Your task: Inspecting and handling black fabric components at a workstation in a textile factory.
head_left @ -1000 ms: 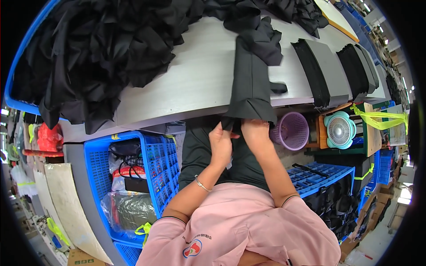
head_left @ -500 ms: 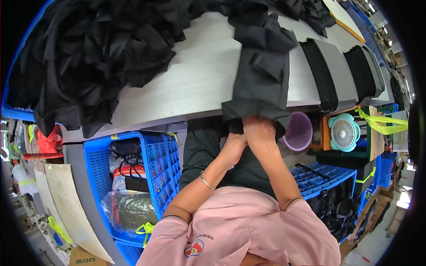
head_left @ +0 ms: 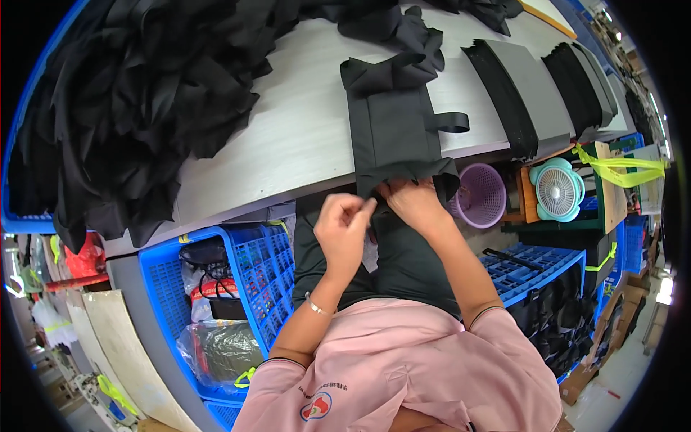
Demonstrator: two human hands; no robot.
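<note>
Black cloth under the hands: one fabric piece [head_left: 396,133] lies on the pale table [head_left: 288,119], running from the right-hand fingertips away from the body, its near end hanging over the table edge. Right hand [head_left: 413,204]: fingers bent, grasping that near end, partly hidden by its folds. Left hand [head_left: 341,229]: fingers curled, thumb and forefinger close together just beside the near left corner; blurred, cannot tell whether they pinch cloth. Strap loop [head_left: 455,122] projects beyond the right fingers, off the piece's right side. Dark fabric heap [head_left: 144,101]: far left of the fingers. Grey panel stack [head_left: 525,93]: beyond them, rightward. Purple basket [head_left: 484,196]: near, right of the right fingers.
</note>
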